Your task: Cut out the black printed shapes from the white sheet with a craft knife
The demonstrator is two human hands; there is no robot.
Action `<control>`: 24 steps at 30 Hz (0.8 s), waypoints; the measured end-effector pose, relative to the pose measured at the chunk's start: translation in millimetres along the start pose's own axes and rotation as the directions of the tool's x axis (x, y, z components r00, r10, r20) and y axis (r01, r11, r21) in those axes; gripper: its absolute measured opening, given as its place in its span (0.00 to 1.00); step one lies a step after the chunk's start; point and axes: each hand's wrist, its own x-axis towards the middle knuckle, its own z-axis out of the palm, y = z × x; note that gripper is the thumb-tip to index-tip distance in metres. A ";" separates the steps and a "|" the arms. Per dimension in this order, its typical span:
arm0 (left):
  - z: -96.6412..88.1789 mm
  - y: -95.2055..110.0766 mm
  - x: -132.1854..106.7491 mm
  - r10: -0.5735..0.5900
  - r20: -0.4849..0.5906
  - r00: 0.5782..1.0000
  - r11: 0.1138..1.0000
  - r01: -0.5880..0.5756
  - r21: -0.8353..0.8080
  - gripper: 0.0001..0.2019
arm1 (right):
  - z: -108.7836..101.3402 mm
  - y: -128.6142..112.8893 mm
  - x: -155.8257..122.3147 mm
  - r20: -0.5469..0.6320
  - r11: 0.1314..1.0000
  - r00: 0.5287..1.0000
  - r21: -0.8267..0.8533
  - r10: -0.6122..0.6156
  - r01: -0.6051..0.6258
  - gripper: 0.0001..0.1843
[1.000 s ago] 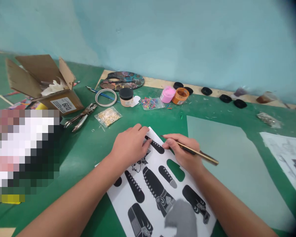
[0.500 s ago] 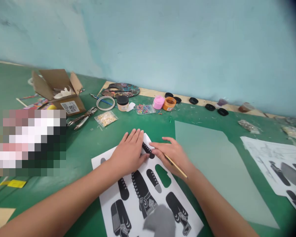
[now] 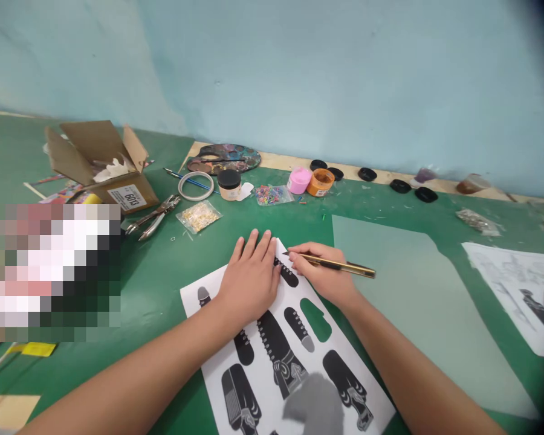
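Observation:
A white printed sheet [image 3: 217, 374] with several black elongated shapes lies on the green mat [image 3: 172, 266]. One shape is cut out, leaving a green hole [image 3: 316, 319]. My left hand [image 3: 250, 279] lies flat on the sheet's upper part, fingers stretched out together. My right hand [image 3: 323, 273] grips a gold craft knife [image 3: 340, 264] like a pen. Its tip touches the sheet by a black shape [image 3: 286, 273] at the top edge.
A light green sheet [image 3: 412, 290] lies to the right, another printed sheet [image 3: 521, 290] beyond it. At the back are an open cardboard box [image 3: 100, 163], pliers [image 3: 152, 217], a tape ring [image 3: 196, 185], a paint palette [image 3: 224, 158], paint pots [image 3: 309, 180], bead bags and black lids.
The view shifted slightly. My right hand re-angled the knife so its handle now points right and shows fully. My left hand stays flat on the sheet.

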 end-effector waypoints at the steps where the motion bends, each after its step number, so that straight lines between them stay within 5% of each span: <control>1: 0.4 -0.3 0.7 -0.003 -0.008 1.000 1.000 0.003 -0.005 0.28 | 0.6 -0.4 0.0 0.007 0.999 1.000 -0.030 -0.028 0.028 0.06; 8: -0.6 -1.8 3.7 -0.026 -0.025 0.999 0.999 0.025 -0.039 0.27 | -2.1 0.5 -3.3 0.036 0.970 0.980 -0.134 -0.197 0.200 0.08; 16: 0.2 -2.7 2.7 -0.017 -0.045 0.999 0.999 0.015 -0.046 0.27 | -7.9 0.6 -0.9 0.071 0.982 0.989 0.127 0.130 -0.138 0.11; 24: -1.2 -2.0 3.1 -0.018 -0.047 0.999 0.999 0.016 -0.038 0.27 | -6.5 -1.7 0.4 0.045 0.986 0.988 0.071 0.145 -0.148 0.08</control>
